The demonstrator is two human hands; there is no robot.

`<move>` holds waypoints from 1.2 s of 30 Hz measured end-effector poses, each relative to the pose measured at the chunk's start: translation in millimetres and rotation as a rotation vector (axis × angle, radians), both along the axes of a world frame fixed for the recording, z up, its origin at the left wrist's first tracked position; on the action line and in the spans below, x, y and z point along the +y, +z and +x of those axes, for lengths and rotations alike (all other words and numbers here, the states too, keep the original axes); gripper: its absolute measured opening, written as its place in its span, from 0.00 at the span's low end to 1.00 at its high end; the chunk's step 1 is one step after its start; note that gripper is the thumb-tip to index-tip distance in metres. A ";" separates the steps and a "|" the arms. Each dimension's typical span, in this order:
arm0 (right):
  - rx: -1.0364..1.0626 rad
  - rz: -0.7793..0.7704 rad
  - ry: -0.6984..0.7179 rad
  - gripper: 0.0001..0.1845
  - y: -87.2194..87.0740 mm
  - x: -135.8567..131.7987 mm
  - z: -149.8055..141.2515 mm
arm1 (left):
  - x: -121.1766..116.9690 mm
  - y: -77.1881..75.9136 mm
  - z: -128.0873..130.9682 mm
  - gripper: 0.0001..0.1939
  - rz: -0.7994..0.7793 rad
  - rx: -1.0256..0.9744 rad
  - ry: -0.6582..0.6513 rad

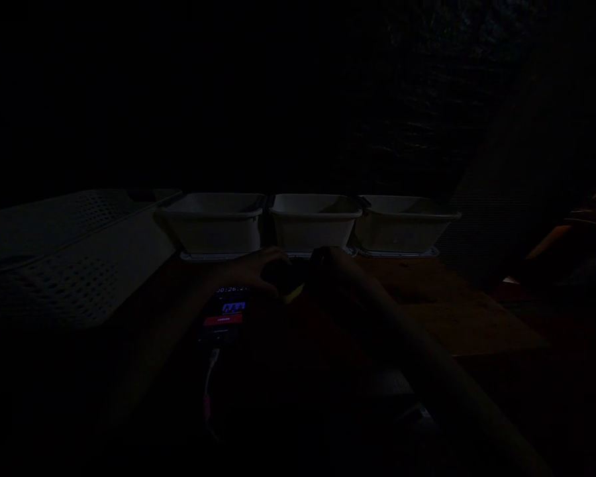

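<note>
The scene is very dark. At the middle, a dark item with a yellow patch is between my two hands; its kind cannot be made out. My left hand curves around its left side, thumb and fingers bent toward each other. On the other side, my right hand is closed at the item's upper right, its fingertips mostly lost in shadow. Just below my left hand lies a phone with a lit screen showing a timer and a red bar.
Three pale plastic bins stand in a row behind my hands. A white perforated basket is on the left. A cable runs from the phone toward me. The wooden tabletop extends to the right.
</note>
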State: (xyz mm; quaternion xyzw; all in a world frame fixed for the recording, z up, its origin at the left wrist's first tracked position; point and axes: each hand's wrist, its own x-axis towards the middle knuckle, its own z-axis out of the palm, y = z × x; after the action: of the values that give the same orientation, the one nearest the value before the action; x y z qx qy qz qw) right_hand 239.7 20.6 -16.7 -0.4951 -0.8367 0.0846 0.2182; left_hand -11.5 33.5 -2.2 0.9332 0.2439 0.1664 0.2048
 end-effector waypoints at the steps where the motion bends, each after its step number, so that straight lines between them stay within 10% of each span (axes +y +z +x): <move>1: -0.036 0.025 -0.035 0.11 1.7 -2.8 1.7 | 1.2 2.1 -2.8 0.26 -0.005 0.007 -0.006; 8: 0.061 0.117 0.178 0.13 8.0 -3.0 -2.7 | 12.1 2.0 -9.2 0.15 -0.001 0.021 0.081; 21: 0.098 -0.178 0.461 0.13 15.1 25.0 -7.8 | 3.5 -0.6 4.7 0.11 0.073 -0.017 0.058; 36: 0.195 -0.305 0.481 0.09 9.4 23.2 -4.6 | -8.9 -2.1 20.2 0.08 0.151 0.001 0.068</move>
State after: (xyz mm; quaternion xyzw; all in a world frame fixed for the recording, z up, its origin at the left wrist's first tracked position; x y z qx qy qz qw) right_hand 235.1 43.8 -7.3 -0.2991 -0.8827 0.3059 0.1943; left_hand 8.7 24.6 -4.4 0.9373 0.2621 0.1905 0.1281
